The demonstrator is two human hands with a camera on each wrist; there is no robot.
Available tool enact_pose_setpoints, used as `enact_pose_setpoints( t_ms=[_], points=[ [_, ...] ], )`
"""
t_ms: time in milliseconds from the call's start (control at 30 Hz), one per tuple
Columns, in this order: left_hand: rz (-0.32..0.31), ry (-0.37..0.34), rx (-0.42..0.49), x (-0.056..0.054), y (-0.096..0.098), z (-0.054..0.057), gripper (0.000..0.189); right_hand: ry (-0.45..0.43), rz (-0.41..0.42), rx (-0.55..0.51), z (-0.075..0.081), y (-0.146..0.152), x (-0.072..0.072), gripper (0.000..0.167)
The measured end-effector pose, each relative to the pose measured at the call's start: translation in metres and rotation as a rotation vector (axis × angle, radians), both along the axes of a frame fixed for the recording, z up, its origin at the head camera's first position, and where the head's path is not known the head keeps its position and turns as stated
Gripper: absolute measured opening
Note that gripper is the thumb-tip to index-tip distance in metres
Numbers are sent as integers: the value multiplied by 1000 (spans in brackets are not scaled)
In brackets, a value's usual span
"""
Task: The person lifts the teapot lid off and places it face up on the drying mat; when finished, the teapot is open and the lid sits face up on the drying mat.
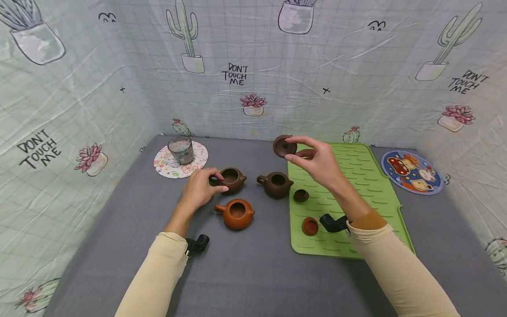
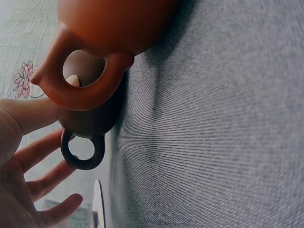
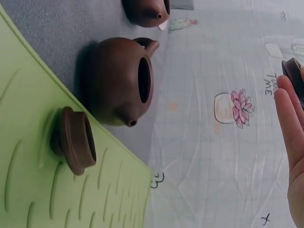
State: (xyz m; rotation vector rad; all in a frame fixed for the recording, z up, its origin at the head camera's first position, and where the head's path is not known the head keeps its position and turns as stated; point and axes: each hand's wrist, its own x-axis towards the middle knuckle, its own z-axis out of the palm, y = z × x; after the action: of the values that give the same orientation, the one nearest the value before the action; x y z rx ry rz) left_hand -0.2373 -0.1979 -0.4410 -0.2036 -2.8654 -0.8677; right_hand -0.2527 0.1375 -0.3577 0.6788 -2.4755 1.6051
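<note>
In the head view my right hand (image 1: 318,163) pinches a round dark brown teapot lid (image 1: 279,147) by its edge, between thumb and fingers, raised above the table. My left hand (image 1: 199,187) holds the left dark brown teapot (image 1: 234,185) at its handle side, thumb and index finger at its body. In the left wrist view its ring handle (image 2: 82,166) shows past the fingers. An orange-brown teapot (image 1: 237,215) without a lid sits nearer me, its handle overlapping my thumb in that wrist view. Another lidless dark brown teapot (image 1: 276,187) stands to the right.
On the green mat (image 1: 348,244) lie a small dark brown lid (image 1: 301,195) and an orange-brown lid (image 1: 310,226). A glass (image 1: 181,150) stands on a floral coaster (image 1: 164,165) at back left. A blue patterned round mat (image 1: 412,172) lies right. Printed cloth (image 1: 253,53) walls the table.
</note>
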Motion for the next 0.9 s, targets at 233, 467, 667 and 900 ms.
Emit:
enact_pose_setpoints(
  t_ms=[233, 467, 667, 900],
  points=[
    [-6, 13, 2, 0, 0, 0, 26, -5, -21, -22, 0, 8, 1, 38],
    [-8, 8, 6, 1, 1, 1, 27, -17, -42, -21, -6, 16, 0, 39],
    [-12, 9, 5, -1, 2, 0, 26, -29, -54, -1, -12, 24, -3, 40],
    [-12, 8, 10, -1, 1, 0, 27, -38, -66, 13, -17, 32, -6, 40]
  ],
)
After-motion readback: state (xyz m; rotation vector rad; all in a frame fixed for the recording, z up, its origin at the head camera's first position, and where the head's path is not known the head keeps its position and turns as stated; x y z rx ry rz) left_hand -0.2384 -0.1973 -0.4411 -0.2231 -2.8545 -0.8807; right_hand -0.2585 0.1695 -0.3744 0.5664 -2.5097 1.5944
